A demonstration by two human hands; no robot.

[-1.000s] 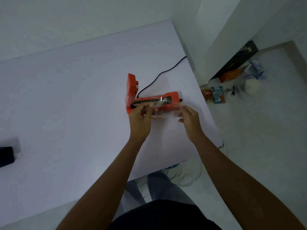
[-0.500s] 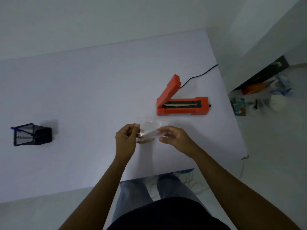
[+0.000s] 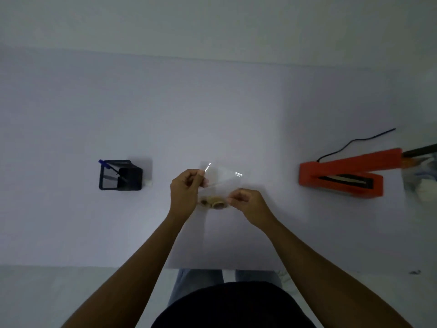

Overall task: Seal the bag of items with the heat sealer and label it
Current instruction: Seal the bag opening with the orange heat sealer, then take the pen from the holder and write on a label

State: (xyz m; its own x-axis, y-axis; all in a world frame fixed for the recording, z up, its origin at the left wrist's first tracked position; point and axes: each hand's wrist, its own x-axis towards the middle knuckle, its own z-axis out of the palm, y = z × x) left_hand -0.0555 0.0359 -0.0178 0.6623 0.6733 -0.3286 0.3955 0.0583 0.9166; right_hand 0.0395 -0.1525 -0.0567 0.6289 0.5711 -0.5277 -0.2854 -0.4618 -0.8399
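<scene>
A clear plastic bag is held above the middle of the white table. Tan ring-shaped items lie in its lower part. My left hand pinches the bag's left edge. My right hand pinches its lower right corner. The orange heat sealer stands at the right of the table with its lid raised and its sealing strip showing. It is well apart from both hands.
A black mesh pen holder with a blue pen stands at the left of the table, a small white object beside it. The sealer's black cord runs off to the back right. The table's front edge lies near my legs.
Both hands carried the bag away from the sealer to the middle of the table. The view swung left, so the sealer now sits far right and the pen holder has come into sight.
</scene>
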